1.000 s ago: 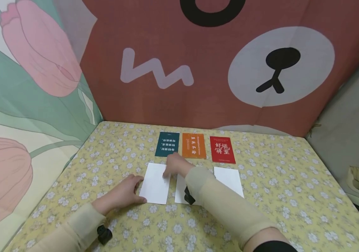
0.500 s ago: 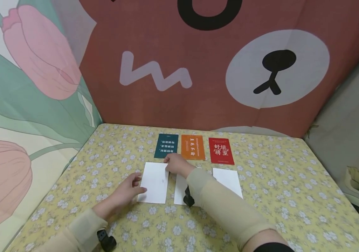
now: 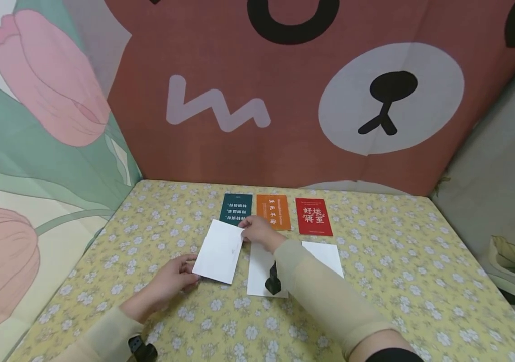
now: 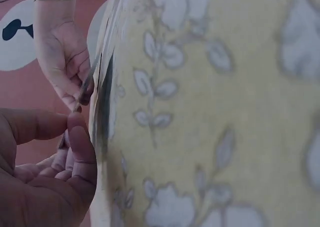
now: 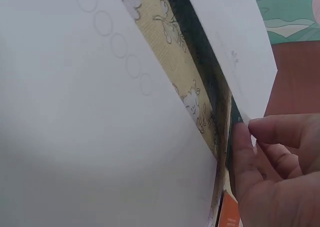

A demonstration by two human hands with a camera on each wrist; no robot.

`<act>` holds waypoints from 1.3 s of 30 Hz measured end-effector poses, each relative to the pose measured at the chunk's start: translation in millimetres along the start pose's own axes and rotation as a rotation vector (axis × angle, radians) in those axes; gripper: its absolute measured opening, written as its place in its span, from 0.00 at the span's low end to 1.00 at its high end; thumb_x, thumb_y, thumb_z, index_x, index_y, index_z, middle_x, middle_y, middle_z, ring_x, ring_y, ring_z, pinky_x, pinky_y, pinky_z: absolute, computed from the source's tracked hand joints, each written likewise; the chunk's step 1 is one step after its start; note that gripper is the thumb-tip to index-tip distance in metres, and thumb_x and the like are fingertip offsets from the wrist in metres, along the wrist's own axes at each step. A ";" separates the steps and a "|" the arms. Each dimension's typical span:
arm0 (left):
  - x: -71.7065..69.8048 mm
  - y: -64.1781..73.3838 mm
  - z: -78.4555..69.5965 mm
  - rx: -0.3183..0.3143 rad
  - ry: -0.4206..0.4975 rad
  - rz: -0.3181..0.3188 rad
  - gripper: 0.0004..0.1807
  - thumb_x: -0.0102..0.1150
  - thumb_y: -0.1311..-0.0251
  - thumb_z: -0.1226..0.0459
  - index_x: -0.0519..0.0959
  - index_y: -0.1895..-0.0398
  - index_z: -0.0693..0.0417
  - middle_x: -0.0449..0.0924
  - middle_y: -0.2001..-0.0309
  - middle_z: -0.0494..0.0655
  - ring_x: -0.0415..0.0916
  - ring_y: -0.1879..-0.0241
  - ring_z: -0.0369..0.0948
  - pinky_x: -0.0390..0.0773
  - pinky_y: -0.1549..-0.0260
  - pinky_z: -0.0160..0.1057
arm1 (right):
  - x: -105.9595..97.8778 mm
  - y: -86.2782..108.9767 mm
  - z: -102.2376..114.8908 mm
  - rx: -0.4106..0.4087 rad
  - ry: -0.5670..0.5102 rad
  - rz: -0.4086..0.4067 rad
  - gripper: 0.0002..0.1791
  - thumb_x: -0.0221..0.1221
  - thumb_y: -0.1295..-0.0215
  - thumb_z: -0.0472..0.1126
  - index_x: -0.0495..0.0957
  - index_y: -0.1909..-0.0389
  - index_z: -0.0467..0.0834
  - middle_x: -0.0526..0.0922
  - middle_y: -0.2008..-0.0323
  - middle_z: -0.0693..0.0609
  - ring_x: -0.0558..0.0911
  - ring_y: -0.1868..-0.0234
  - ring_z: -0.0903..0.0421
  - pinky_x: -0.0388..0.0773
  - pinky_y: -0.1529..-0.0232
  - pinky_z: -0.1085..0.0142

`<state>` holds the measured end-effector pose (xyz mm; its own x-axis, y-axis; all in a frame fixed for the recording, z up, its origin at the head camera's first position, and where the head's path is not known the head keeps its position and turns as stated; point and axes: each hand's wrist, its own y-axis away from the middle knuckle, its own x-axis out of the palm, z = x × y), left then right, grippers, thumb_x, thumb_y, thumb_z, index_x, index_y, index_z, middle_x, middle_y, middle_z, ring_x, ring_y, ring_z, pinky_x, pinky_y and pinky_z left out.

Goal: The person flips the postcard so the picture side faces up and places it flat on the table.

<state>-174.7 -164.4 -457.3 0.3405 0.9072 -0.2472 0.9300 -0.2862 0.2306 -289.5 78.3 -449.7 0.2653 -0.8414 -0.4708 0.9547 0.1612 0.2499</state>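
Observation:
A white card (image 3: 218, 251) is held tilted above the table between both hands. My left hand (image 3: 173, 276) pinches its lower left edge, thumb against fingers, as the left wrist view also shows. At its upper right corner my right hand (image 3: 259, 232) pinches it between thumb and fingers; in the right wrist view the card (image 5: 240, 52) rises from those fingertips. Two more white cards lie flat: one (image 3: 259, 279) under the right wrist, partly hidden, and one (image 3: 325, 254) to the right, partly behind the sleeve.
Along the back lie a teal card (image 3: 237, 206), an orange card (image 3: 280, 211) and a red card (image 3: 313, 216), all with printed characters. A flowered yellow cloth (image 3: 397, 281) covers the table. Behind it hangs a brown bear-print backdrop (image 3: 221, 161).
The left white card has gone from lying flat to being lifted and tilted, now overlapping the teal card's lower edge. Both hands have closed on its edges.

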 end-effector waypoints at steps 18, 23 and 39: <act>-24.2 3.9 -18.8 0.321 -0.536 -0.011 0.08 0.69 0.35 0.66 0.86 0.54 0.58 0.83 0.63 0.39 0.79 0.64 0.37 0.80 0.66 0.36 | 1.3 7.0 4.3 0.054 -0.114 0.010 0.10 0.61 0.31 0.29 0.82 0.51 0.37 0.81 0.56 0.45 0.79 0.59 0.50 0.80 0.50 0.60; -25.1 4.0 -19.9 0.309 -0.526 -0.047 0.08 0.67 0.33 0.65 0.86 0.54 0.58 0.83 0.63 0.39 0.79 0.63 0.37 0.80 0.66 0.37 | 3.0 7.1 2.4 0.007 -0.150 0.013 0.08 0.57 0.25 0.30 0.81 0.52 0.34 0.82 0.54 0.43 0.82 0.59 0.51 0.82 0.51 0.60; -41.5 -0.1 -39.3 0.503 -0.434 -0.356 0.04 0.61 0.27 0.68 0.85 0.58 0.56 0.81 0.61 0.44 0.77 0.63 0.39 0.80 0.63 0.39 | 3.2 19.8 -2.2 -0.150 -0.076 0.092 0.09 0.59 0.26 0.33 0.80 0.50 0.35 0.82 0.57 0.47 0.83 0.58 0.52 0.83 0.55 0.59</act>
<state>-194.4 -189.9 -410.1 -0.0652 0.7979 -0.5993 0.9098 -0.1992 -0.3642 -269.4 80.0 -448.1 0.3469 -0.8552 -0.3851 0.9378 0.3094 0.1578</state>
